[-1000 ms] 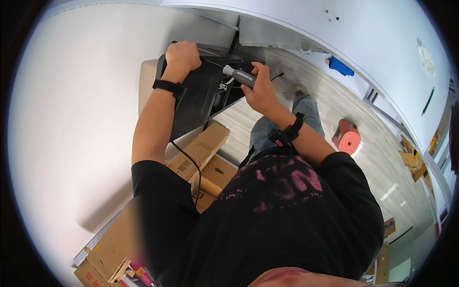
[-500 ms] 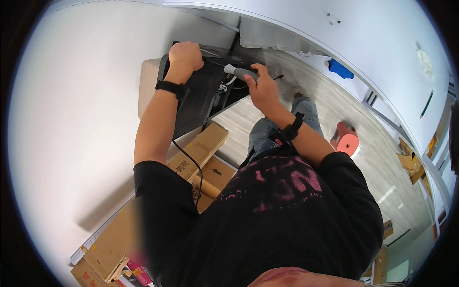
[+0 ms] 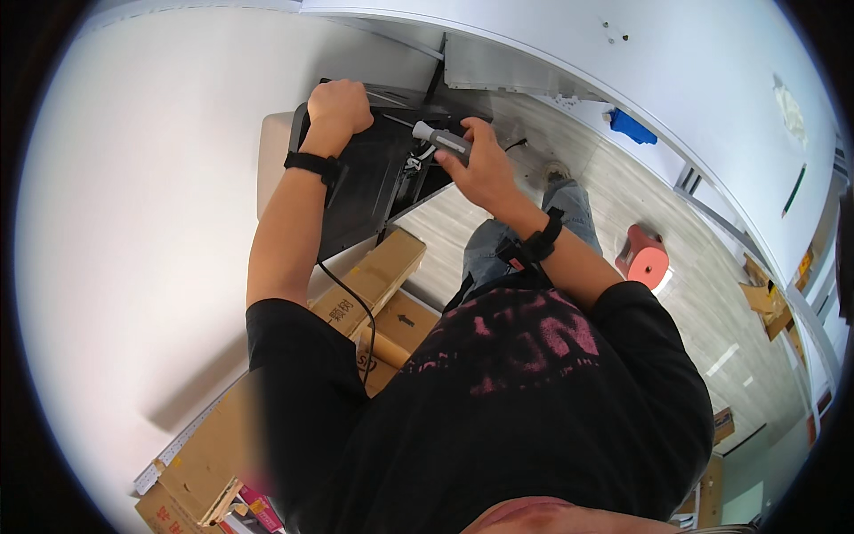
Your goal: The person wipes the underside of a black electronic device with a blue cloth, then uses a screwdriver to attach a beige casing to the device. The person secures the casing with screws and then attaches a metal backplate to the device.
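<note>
cardboard boxes (image 3: 400,253) sit just beside the black case (image 3: 360,191), a black cable (image 3: 371,329) crossing them; the white desk (image 3: 712,89) curves past the right. the left hand (image 3: 342,105) is curled at the case's upper edge, its hold hidden; the right hand (image 3: 481,165) wraps the grey screwdriver (image 3: 440,140), shaft pointing leftward over the case.

Pink lettering (image 3: 569,336) crosses the black shirt (image 3: 498,427), dark characters (image 3: 339,311) mark the long cardboard box (image 3: 382,270), a black arrow (image 3: 406,319) marks the box beside it (image 3: 418,334), and reddish characters (image 3: 167,519) mark the lower-left carton (image 3: 153,505).
</note>
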Available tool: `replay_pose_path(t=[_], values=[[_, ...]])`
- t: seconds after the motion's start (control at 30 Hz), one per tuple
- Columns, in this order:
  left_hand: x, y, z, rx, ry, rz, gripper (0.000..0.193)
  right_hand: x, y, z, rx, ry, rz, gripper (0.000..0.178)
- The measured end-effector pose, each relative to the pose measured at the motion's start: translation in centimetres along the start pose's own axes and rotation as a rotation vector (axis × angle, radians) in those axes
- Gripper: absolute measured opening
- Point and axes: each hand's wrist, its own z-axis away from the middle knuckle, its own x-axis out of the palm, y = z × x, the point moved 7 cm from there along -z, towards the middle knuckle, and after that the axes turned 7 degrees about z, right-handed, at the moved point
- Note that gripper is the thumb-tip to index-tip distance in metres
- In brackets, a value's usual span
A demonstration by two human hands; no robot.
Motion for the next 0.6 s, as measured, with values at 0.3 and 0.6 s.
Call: replay_pose_path(t=[0.3, 0.6], values=[[0.5, -0.2, -0.3, 0.004, -0.004, 0.028, 0.02, 1.9, 3.0, -0.2, 0.304, -0.252, -0.123, 0.051], [0.2, -0.1, -0.2, 0.004, 0.022, 0.008, 0.019, 0.8, 1.8, -0.1, 0.117, -0.009, -0.109, 0.044]])
